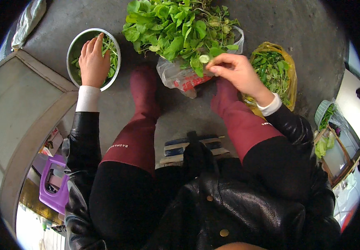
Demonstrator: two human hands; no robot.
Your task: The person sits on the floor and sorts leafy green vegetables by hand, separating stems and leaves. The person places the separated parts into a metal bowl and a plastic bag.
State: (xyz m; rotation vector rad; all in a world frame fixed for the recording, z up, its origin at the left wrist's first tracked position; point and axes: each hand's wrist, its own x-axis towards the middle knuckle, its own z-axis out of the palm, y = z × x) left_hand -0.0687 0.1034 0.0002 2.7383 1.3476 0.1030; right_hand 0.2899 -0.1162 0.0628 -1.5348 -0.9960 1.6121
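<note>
My left hand [94, 60] reaches into a round metal bowl [69, 66] on the floor, back of the hand up, fingers stretched over the greens. Cut leafy greens [113, 56] lie inside that bowl, partly hidden under the hand. Thumb and fingers of my right hand [240, 73] are pinched together at a small pale green leaf [204, 58]. Just beyond it, a large heap of leafy greens [171, 31] with tangled stems spills from a clear plastic bag [173, 75] with red print.
Right of my right hand stands a yellow plastic bag [293, 75] of greens. My dark red boots [143, 89] are planted on the grey floor [280, 21]. A purple plastic object [44, 187] lies at left; a teal basket [322, 110] with vegetables is far right.
</note>
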